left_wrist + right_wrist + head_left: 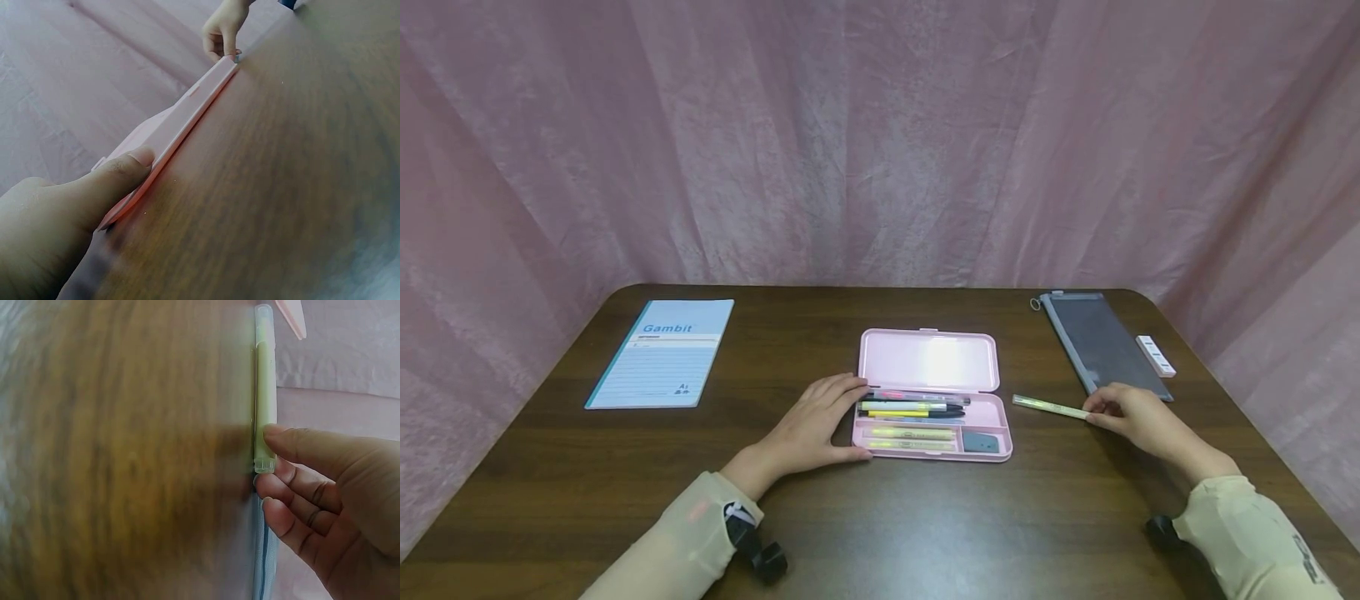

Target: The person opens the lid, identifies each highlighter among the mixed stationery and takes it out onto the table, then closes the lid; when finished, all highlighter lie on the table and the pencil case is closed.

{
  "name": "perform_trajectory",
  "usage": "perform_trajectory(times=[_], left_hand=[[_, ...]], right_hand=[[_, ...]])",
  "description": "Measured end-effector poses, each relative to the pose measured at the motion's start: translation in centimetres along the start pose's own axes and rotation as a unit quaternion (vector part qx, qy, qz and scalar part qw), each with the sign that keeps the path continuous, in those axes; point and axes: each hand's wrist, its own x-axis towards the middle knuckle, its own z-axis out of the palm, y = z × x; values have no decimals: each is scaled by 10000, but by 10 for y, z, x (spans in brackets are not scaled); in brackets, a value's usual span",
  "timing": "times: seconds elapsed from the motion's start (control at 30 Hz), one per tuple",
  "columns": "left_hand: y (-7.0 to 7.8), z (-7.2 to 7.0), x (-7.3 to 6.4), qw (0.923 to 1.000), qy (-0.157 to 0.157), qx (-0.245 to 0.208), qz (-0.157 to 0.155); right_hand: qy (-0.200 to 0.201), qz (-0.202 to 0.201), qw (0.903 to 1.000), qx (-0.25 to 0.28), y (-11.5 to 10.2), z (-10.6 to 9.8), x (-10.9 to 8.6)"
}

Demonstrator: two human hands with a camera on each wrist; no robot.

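Note:
A pink pencil case (928,457) lies open on the table, its lid (895,360) folded back. My left hand (811,423) holds the case by its left side, with the thumb (128,170) along the front wall and the fingers near the hinge. Several pens (910,409) fill the back compartment; yellow highlighters (913,433) and a grey eraser (981,442) lie in the front ones. Right of the case, my right hand (1138,421) pinches a yellow-green highlighter (265,394) near one end, between thumb and fingers. The highlighter's other end points toward the case.
A light blue notebook (658,358) lies at the left. Behind my right hand are a grey zip pouch (1101,333) and a small white block (1155,356), close to the table's right edge. A pink curtain (880,150) hangs behind the table.

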Motion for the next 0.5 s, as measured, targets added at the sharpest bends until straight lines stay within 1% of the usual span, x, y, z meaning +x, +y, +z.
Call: perform_trajectory(times=[0.13, 0.23, 0.5], left_hand=[[0, 0, 0, 10000, -19, -10, -7], [0, 1, 0, 10000, -25, -6, 12], [-1, 1, 0, 10000, -24, 21, -18]], right_hand=[[-104, 147, 9998, 11, -1, -1, 0], [-121, 182, 9998, -5, -2, -2, -1], [-31, 68, 10000, -16, -1, -3, 0]])
